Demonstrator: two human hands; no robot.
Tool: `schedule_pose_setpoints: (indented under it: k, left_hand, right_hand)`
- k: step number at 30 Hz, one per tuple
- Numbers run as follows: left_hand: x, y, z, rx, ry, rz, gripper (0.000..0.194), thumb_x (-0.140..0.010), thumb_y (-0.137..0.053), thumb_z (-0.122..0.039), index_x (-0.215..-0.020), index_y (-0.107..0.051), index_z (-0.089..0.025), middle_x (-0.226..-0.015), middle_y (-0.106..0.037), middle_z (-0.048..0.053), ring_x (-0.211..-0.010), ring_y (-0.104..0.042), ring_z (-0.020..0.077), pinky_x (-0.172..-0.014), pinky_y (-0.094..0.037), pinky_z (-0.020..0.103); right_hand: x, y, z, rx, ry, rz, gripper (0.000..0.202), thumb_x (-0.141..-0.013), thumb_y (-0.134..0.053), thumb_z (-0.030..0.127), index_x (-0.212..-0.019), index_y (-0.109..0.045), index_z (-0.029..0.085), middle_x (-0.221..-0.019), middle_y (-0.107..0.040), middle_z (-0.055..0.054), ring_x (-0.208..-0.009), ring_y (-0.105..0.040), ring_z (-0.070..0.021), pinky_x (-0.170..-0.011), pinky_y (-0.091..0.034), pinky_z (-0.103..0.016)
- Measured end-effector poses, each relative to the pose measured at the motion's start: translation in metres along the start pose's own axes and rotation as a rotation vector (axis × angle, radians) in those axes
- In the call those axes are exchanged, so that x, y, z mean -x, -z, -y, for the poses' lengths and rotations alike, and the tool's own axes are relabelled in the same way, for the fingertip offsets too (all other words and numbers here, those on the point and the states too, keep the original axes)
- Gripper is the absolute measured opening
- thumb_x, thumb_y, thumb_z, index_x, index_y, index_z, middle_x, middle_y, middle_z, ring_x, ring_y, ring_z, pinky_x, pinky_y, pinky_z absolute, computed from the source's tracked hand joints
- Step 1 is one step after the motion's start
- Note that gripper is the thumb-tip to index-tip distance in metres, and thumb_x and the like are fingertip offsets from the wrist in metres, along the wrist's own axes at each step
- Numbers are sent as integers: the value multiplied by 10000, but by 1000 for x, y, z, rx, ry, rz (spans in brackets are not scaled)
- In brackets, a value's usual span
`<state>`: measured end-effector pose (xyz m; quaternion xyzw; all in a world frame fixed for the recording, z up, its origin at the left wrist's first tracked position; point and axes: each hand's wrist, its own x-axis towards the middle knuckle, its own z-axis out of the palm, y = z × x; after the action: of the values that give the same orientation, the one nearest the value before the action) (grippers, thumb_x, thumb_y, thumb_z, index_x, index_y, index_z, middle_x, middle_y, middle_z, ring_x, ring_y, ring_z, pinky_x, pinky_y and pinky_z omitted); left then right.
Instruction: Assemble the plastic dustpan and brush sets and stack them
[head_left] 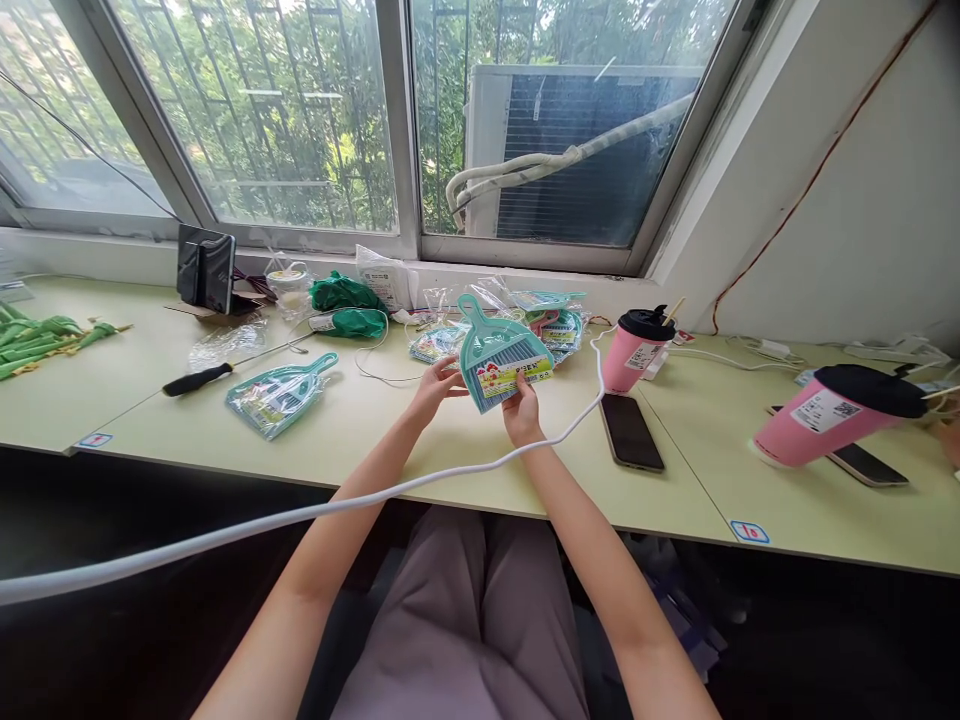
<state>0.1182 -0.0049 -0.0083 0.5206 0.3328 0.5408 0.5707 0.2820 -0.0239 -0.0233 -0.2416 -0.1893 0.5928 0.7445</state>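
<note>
A small mint-green dustpan (pixel 491 340) with a dark-bristled brush and a yellow label is held tilted above the desk, its handle pointing up and away. My right hand (pixel 523 408) grips its lower right, thumb on the label and the other fingers behind. At the left edge of the dustpan is my left hand (pixel 437 388), fingers stretched and apart; I cannot tell whether the tips touch it. A second dustpan set (pixel 281 395) in clear wrapping lies on the desk to the left. More wrapped sets (pixel 559 325) lie in a pile behind the held one.
A white cable (pixel 322 508) crosses in front of my arms. On the right are a pink cup (pixel 634 352), a phone (pixel 631 433) and another pink cup (pixel 829 418). Leftward lie a black-handled rod (pixel 199 380), green bundles (pixel 349 305) and a tablet on a stand (pixel 206 268).
</note>
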Motion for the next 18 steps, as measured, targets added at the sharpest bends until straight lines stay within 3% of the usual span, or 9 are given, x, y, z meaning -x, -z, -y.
schedule_pose_setpoints:
  k: [5,13,18]
  left_hand:
    - [3,-4,-1,-88,4,20,598,-633,-806,-389,-1128,-564,-157,-774,-706,34,-694,-679,168,-697,-583,346]
    - [1,-3,4,-132,-169,-282,418,-698,-648,-259,-1089,-508,-205,-666,-557,-68,-597,-566,93,-615,-567,275]
    - [-2,-6,8,-138,-205,-272,461,-699,-681,-316,-1100,-484,-204,-679,-546,-59,-663,-581,119,-605,-530,246]
  right_hand:
    - [0,0,-1,-8,-14,-12,265,-928,-540,240,-1176,-609,176,-1065,-739,-42,-958,-706,-143,-907,-571,-317]
    - [5,-4,1,-1,-29,-15,220,-923,-538,217,-1118,-635,186,-1057,-739,-33,-1001,-693,-137,-935,-557,-306]
    - [8,-7,3,13,-43,-14,217,-935,-518,204,-1117,-634,188,-1062,-737,-27,-998,-693,-129,-946,-550,-296]
